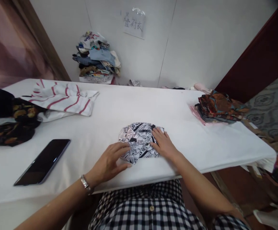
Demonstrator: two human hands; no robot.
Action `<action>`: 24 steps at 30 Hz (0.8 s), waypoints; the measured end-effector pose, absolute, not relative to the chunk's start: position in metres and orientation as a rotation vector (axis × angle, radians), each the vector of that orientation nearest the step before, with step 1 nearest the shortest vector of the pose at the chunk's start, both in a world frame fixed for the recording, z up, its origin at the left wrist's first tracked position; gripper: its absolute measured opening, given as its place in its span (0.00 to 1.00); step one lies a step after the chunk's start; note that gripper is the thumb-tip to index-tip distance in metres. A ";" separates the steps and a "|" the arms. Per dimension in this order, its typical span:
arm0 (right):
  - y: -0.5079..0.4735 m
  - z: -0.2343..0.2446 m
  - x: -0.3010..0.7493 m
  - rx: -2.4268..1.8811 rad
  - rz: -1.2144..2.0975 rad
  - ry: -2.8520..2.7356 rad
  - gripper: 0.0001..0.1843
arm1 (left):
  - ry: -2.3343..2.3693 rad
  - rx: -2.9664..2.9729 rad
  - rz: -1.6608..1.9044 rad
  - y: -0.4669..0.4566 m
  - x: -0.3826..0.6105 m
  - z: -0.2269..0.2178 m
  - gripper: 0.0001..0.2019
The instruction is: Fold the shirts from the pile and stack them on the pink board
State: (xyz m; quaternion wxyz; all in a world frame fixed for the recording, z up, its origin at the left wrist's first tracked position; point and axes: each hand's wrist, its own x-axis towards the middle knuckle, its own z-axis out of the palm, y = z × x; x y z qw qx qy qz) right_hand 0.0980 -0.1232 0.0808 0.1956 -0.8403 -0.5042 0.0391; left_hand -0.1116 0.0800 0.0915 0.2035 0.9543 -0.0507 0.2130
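Observation:
A small black-and-white printed garment (pixel 137 137), folded into a compact bundle, lies on the white table (pixel 134 105) near its front edge. My left hand (pixel 110 161) rests on the bundle's left front side, fingers stretched out and lying flat. My right hand (pixel 161 143) presses flat on its right side, fingers extended toward the top. Neither hand grips the cloth; both lie on top of it. A bracelet sits on my left wrist.
A dark phone (pixel 43 161) lies at the front left. A red-striped white garment (pixel 62 99) and a dark patterned one (pixel 7 118) sit at the left. Folded patterned clothes (pixel 218 108) stack at the right. A pile of clothes (pixel 97 57) stands against the far wall.

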 end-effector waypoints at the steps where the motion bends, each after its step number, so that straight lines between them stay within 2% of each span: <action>1: -0.121 0.078 0.101 -2.382 0.182 -1.391 0.35 | -0.157 2.699 0.555 0.080 -0.111 0.090 0.21; 4: -0.119 0.071 0.106 -2.386 0.243 -1.358 0.36 | -0.077 2.735 0.524 0.081 -0.101 0.087 0.11; 9: -0.121 0.066 0.106 -2.344 0.245 -1.342 0.37 | 0.215 2.786 0.504 0.082 -0.074 0.081 0.10; 14: -0.123 0.064 0.108 -2.303 0.246 -1.329 0.37 | 0.284 2.830 0.430 0.080 -0.070 0.075 0.14; 16: -0.123 0.063 0.108 -2.292 0.241 -1.321 0.37 | 0.287 2.782 0.514 0.078 -0.075 0.077 0.14; 19: -0.123 0.061 0.109 -2.278 0.234 -1.304 0.37 | 0.252 2.776 0.719 0.068 -0.084 0.083 0.22; 21: -0.123 0.060 0.110 -2.264 0.226 -1.301 0.37 | 0.076 2.844 0.730 0.059 -0.088 0.086 0.25; 24: -0.123 0.059 0.110 -2.248 0.215 -1.299 0.37 | -0.282 2.936 0.526 0.047 -0.085 0.086 0.30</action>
